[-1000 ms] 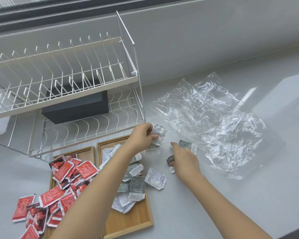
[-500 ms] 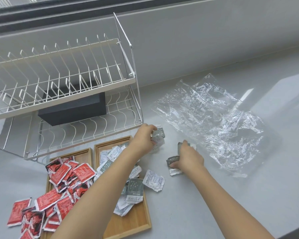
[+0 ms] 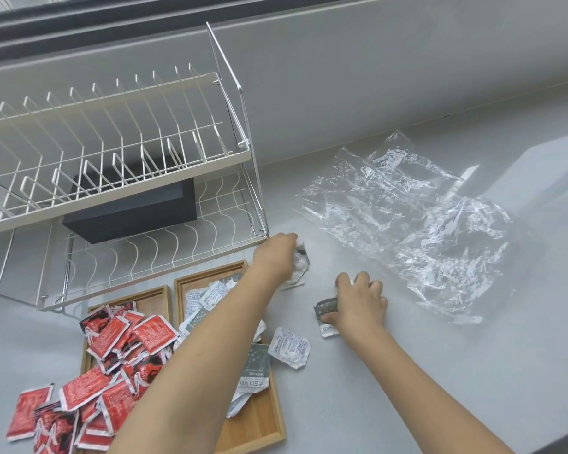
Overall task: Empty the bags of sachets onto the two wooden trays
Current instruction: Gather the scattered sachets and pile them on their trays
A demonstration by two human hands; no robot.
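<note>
Grey table (image 3: 440, 371) against pale wall. White dish rack (image 3: 118, 165) (dark box (image 3: 135, 211) beneath) behind two wooden trays (image 3: 259, 430). Empty clear bag (image 3: 417, 224) right of rack. Red sachets (image 3: 112, 355) on left tray, spilling onto table; silver sachets (image 3: 289, 347) on right tray, one on table beside it. Left hand (image 3: 276, 257) grips silver sachets beside rack corner; right hand (image 3: 358, 303) pinches more, rightward.

A white two-tier wire dish rack (image 3: 112, 165) stands on the pale grey counter (image 3: 440, 371) at the left, its upper shelf lined with upright dividers and its lower shelf made of wavy wires. A dark, box-shaped block (image 3: 132, 213) sits on the lower shelf, under the upper one. Behind the rack and the counter rises a plain grey wall (image 3: 374, 77), with a dark window frame (image 3: 95, 31) running along the top of the view
</note>
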